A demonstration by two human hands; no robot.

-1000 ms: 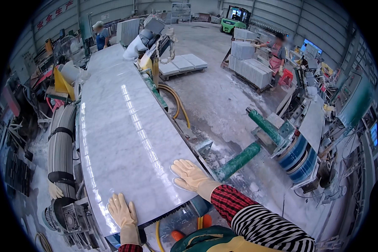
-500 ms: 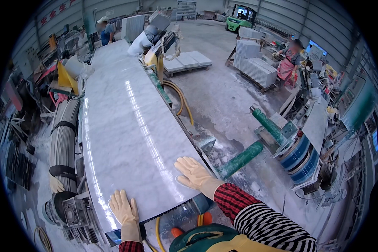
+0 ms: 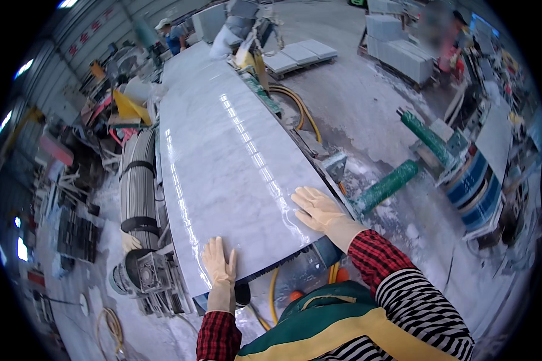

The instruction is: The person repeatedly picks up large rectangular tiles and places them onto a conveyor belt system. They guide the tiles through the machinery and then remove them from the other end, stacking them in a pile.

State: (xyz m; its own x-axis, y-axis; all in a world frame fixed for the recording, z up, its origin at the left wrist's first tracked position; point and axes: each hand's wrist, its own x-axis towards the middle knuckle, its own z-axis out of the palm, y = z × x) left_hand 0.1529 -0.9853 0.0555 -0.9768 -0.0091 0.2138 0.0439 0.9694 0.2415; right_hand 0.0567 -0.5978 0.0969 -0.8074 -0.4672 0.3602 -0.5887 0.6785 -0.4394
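1. already lying flat, lengthways: long grey-white slab (image 3: pixel 223 180); impossible to judge anything left beyond that.
2. at its near left corner, touching: cream-gloved left hand (image 3: pixel 220 268), with grip spread flat, closed round nothing.
3. near its right corner: right hand (image 3: pixel 320 215), likewise flat on top, fingers extended, holding nothing.
4. cloudy like marble (glossy enough to mirror light in streaks), thin, straight-sided.
5. alongside: dusty green cylinder (image 3: pixel 386 188) rightward, ribbed grey roll (image 3: pixel 139 195) leftward.

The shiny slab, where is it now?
In the head view, the slab lies left of centre, with left hand and right hand on its near end.
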